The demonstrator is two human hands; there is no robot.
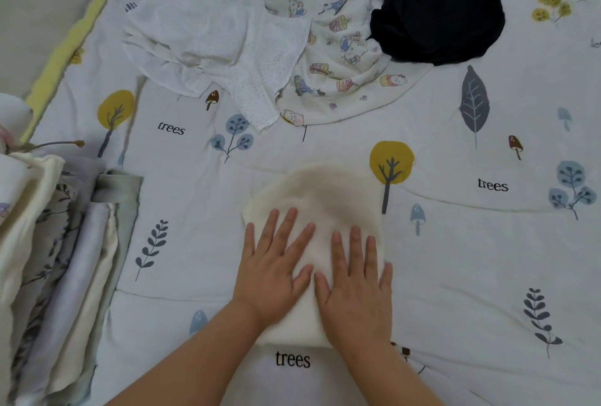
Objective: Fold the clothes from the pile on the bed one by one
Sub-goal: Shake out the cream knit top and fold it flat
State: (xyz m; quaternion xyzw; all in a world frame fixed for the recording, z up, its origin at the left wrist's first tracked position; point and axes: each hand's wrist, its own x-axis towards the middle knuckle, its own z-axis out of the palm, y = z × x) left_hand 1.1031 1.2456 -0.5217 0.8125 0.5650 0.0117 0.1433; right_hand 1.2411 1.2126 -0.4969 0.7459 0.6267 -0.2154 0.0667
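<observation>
Item: cream folded garment (pixel 320 210), lying on the tree-print bed (pixel 455 259), my left hand (pixel 273 272) and right hand (pixel 357 288) flat on its near half, side by side, each grip spread, fingers straight, pinching nothing. Beyond the garment: white dotted garment (pixel 208 31), cartoon-print cloth (pixel 341 57), black garment (pixel 435 12). Left of it: folded stack (pixel 65 259).

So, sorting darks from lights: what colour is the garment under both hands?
Cream garment, plain, clearest in the head view.

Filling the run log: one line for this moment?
both hands flat on cream garment | pile unfolded | stack left
</observation>
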